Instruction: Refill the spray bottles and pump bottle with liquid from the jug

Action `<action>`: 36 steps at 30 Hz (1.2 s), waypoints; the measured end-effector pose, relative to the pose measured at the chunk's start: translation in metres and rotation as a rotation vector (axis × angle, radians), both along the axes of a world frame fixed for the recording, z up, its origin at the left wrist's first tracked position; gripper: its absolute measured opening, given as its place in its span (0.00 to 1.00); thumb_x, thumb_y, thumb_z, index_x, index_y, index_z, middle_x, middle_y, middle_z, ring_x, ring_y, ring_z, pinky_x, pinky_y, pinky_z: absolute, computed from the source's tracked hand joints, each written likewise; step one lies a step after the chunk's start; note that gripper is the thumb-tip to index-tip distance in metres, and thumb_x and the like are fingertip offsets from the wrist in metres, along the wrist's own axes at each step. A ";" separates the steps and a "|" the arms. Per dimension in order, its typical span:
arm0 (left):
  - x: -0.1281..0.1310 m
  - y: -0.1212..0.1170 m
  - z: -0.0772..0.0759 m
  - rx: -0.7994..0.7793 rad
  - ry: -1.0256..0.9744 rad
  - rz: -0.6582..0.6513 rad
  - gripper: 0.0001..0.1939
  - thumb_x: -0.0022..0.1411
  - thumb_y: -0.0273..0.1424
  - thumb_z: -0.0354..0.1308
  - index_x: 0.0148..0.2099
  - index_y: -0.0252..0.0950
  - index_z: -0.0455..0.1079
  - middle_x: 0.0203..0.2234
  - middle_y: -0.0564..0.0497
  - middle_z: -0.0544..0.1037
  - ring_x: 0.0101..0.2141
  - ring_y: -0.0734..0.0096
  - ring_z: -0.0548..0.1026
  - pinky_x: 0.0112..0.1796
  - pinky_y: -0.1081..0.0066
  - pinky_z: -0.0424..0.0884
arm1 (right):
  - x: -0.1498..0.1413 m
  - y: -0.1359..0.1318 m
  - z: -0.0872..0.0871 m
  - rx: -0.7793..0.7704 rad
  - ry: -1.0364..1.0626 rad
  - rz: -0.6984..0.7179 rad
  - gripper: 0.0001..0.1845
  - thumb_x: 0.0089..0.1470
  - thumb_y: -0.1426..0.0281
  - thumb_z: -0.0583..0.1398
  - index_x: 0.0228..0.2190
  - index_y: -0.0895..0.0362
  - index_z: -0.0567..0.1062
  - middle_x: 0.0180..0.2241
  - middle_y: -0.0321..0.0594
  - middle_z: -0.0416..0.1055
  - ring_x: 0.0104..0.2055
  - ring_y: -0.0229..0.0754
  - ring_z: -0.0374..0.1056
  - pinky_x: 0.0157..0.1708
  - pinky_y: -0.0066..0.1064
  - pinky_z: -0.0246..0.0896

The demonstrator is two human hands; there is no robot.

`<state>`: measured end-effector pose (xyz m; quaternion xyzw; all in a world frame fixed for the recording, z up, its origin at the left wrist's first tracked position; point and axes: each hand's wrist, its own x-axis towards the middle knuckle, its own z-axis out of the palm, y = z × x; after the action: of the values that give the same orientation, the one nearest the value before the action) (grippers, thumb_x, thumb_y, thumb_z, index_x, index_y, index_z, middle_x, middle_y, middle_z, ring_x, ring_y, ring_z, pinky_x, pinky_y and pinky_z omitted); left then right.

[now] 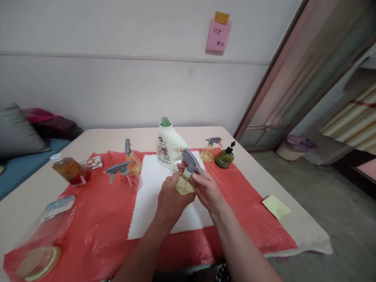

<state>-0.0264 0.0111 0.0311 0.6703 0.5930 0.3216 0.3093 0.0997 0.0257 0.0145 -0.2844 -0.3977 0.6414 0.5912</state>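
Note:
A clear spray bottle (185,185) with pale yellow liquid and a grey trigger head (190,161) is held upright over a white sheet (149,188). My left hand (172,197) is wrapped round the bottle's body. The fingers of my right hand (208,188) close on the collar just under the trigger head; some fingertips are hidden behind it. Just beyond the hands stands a large pale green detergent jug (169,147) with a green piece at its mouth.
On the red plastic sheet (100,223), two spray bottles (133,182) stand left; another spray bottle (207,153) and a green pump bottle (225,158) stand right. An amber bottle (69,170), a clear bag (48,227) and a round lid (38,263) lie left; a yellow note (276,206) right.

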 end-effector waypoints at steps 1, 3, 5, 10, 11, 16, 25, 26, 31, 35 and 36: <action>0.000 0.000 0.000 -0.010 -0.004 0.001 0.29 0.48 0.30 0.65 0.54 0.41 0.67 0.41 0.48 0.75 0.45 0.57 0.73 0.46 0.61 0.68 | 0.001 0.000 0.000 -0.009 -0.004 0.003 0.23 0.46 0.60 0.70 0.45 0.54 0.80 0.43 0.41 0.79 0.44 0.45 0.73 0.47 0.35 0.66; 0.001 0.000 0.001 -0.040 -0.024 -0.004 0.28 0.48 0.31 0.65 0.54 0.41 0.67 0.40 0.49 0.75 0.43 0.58 0.74 0.44 0.62 0.69 | 0.001 0.000 0.001 -0.030 -0.023 -0.039 0.22 0.44 0.60 0.71 0.42 0.53 0.81 0.38 0.38 0.79 0.38 0.42 0.72 0.42 0.33 0.67; 0.001 0.000 0.000 -0.062 -0.058 -0.028 0.27 0.49 0.31 0.65 0.53 0.41 0.68 0.40 0.51 0.76 0.42 0.60 0.75 0.43 0.63 0.69 | -0.001 0.000 0.002 -0.049 -0.040 -0.093 0.23 0.40 0.61 0.73 0.41 0.52 0.80 0.36 0.36 0.78 0.36 0.40 0.72 0.38 0.31 0.66; 0.002 0.001 -0.004 -0.049 -0.081 -0.052 0.25 0.49 0.33 0.63 0.52 0.42 0.69 0.41 0.51 0.78 0.44 0.58 0.76 0.44 0.62 0.68 | 0.003 0.001 0.007 -0.041 -0.058 -0.030 0.26 0.39 0.61 0.73 0.42 0.52 0.79 0.39 0.36 0.76 0.39 0.41 0.71 0.42 0.32 0.64; 0.002 0.002 -0.004 -0.055 -0.084 -0.049 0.26 0.49 0.34 0.63 0.53 0.43 0.69 0.41 0.51 0.79 0.44 0.58 0.76 0.45 0.62 0.68 | 0.006 0.001 0.008 -0.023 -0.047 0.007 0.26 0.40 0.61 0.73 0.43 0.53 0.80 0.40 0.38 0.76 0.40 0.42 0.70 0.44 0.33 0.64; 0.003 0.001 -0.009 -0.063 -0.081 -0.032 0.26 0.50 0.38 0.63 0.52 0.43 0.69 0.39 0.52 0.80 0.41 0.58 0.78 0.42 0.63 0.69 | 0.011 -0.004 0.008 0.001 -0.080 0.013 0.21 0.45 0.60 0.70 0.41 0.55 0.80 0.34 0.36 0.75 0.36 0.39 0.69 0.42 0.32 0.61; 0.009 0.010 -0.028 -0.064 -0.063 -0.009 0.42 0.49 0.44 0.63 0.64 0.35 0.59 0.56 0.38 0.72 0.56 0.48 0.72 0.53 0.55 0.68 | 0.019 0.015 -0.022 0.031 -0.392 -0.388 0.16 0.47 0.59 0.65 0.37 0.54 0.77 0.33 0.34 0.75 0.36 0.42 0.69 0.39 0.34 0.65; 0.008 0.012 -0.030 -0.035 -0.067 0.008 0.45 0.50 0.47 0.63 0.65 0.32 0.57 0.60 0.34 0.68 0.59 0.46 0.68 0.56 0.53 0.66 | 0.028 0.021 -0.029 0.014 -0.424 -0.451 0.16 0.46 0.60 0.66 0.37 0.54 0.77 0.33 0.34 0.75 0.37 0.42 0.69 0.40 0.35 0.65; 0.000 0.016 -0.043 0.013 -0.080 0.006 0.39 0.57 0.49 0.58 0.63 0.31 0.60 0.59 0.34 0.67 0.59 0.46 0.68 0.58 0.49 0.65 | 0.084 0.058 -0.056 -0.050 -0.627 -0.721 0.14 0.53 0.61 0.66 0.36 0.58 0.76 0.36 0.37 0.75 0.38 0.42 0.70 0.41 0.38 0.68; 0.000 0.014 -0.050 -0.005 -0.101 -0.079 0.31 0.57 0.43 0.58 0.60 0.33 0.64 0.57 0.37 0.70 0.57 0.49 0.71 0.57 0.50 0.66 | 0.114 0.095 -0.070 -0.094 -0.755 -0.907 0.15 0.61 0.60 0.61 0.42 0.59 0.74 0.41 0.39 0.74 0.40 0.41 0.72 0.41 0.39 0.71; 0.001 0.012 -0.050 -0.005 -0.104 -0.092 0.30 0.58 0.41 0.58 0.60 0.33 0.64 0.57 0.37 0.70 0.57 0.49 0.70 0.58 0.50 0.65 | 0.118 0.104 -0.072 -0.095 -0.780 -0.951 0.16 0.61 0.60 0.61 0.43 0.59 0.74 0.42 0.40 0.74 0.41 0.41 0.72 0.41 0.39 0.72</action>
<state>-0.0258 0.0234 -0.0186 0.6785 0.5456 0.3398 0.3557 0.2179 0.1297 -0.0575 -0.6701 -0.3853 0.1735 0.6103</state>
